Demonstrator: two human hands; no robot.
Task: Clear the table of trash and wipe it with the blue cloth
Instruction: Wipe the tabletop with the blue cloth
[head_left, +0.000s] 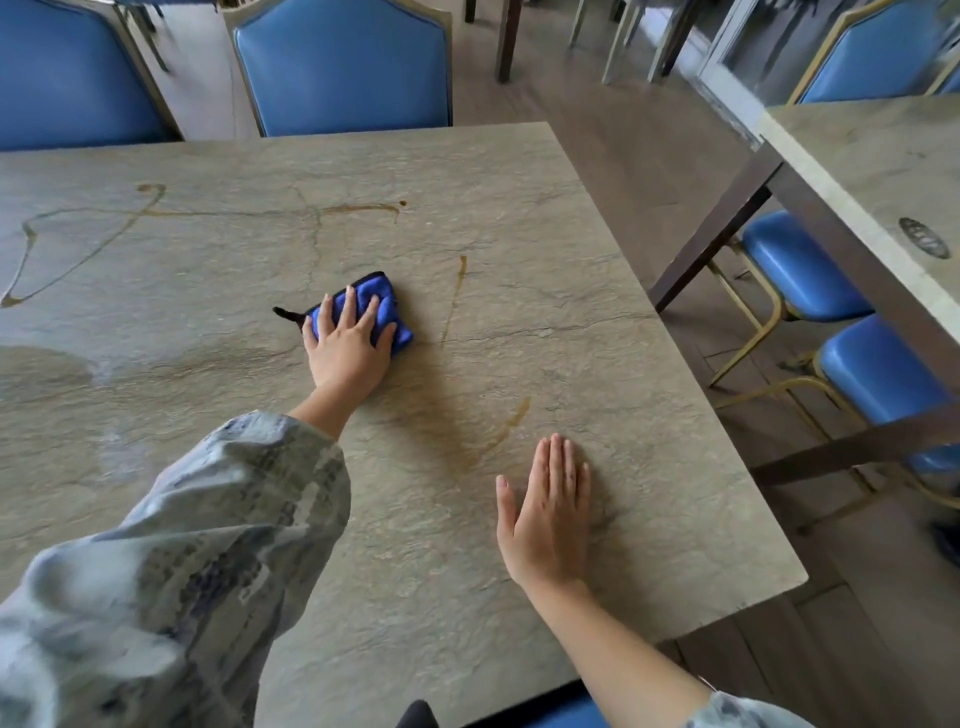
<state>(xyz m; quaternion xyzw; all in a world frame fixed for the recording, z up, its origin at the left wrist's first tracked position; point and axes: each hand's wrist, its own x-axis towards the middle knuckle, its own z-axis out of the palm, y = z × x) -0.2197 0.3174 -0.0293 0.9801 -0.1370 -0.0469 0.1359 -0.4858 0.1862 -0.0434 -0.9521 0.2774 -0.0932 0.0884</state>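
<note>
From my feed, my left hand (347, 347) lies on the blue cloth (387, 310), fingers spread and bent only slightly over the bunched fabric, pressing it flat against the stone-patterned surface (649, 519) rather than clutching it, so I call that grip open. The cloth sits near the middle of the surface, with a black edging strip poking out just left of my fingers. My right hand (548, 519) rests flat, palm down, fingers straight and together, closer to me and toward the right edge; its grip is open and holds nothing. Thin brownish liquid trails (363, 209) run across the far part of the surface, another streak (457, 291) lies just right of the cloth, and a smeared one (506, 423) sits just beyond my right fingertips. A damp, darker patch (41, 371) shows at the left. Blue padded chairs (343, 67) stand along the far side, and a second table (883, 171) stands to the right with more blue seats (800, 265) beneath it.
</note>
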